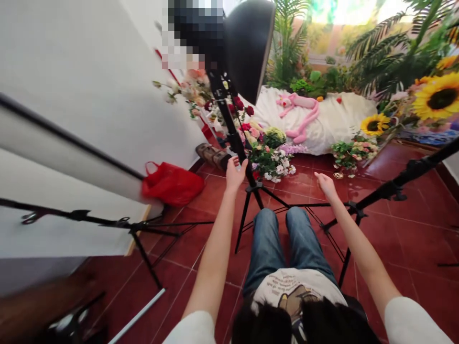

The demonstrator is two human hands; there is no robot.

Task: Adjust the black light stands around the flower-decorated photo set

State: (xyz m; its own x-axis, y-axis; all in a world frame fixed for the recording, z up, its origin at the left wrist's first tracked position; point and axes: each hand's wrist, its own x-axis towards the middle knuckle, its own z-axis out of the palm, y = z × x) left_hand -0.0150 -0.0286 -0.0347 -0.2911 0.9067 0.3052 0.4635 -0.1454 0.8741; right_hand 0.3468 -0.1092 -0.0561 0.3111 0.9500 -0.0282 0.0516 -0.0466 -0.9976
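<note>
My left hand (235,175) is raised beside the black pole of a light stand (236,143). Its thumb stands apart from loosely bent fingers, and I see nothing held. Whether it touches the pole I cannot tell. My right hand (325,185) is held out over the red tiled floor, to the left of another black stand (387,190). Its fingers are curled closed, and what they hold, if anything, is hidden. Beyond the hands, a bunch of artificial flowers (274,160) lies on the floor, and a smaller bunch (353,155) sits farther right.
A black lamp shade (249,50) tops the nearer stand. A pink plush toy (303,102) lies on white cloth (335,124). Sunflowers (439,98) stand at right. A red bag (174,184) rests by the left wall, near a third stand's spread legs (143,248).
</note>
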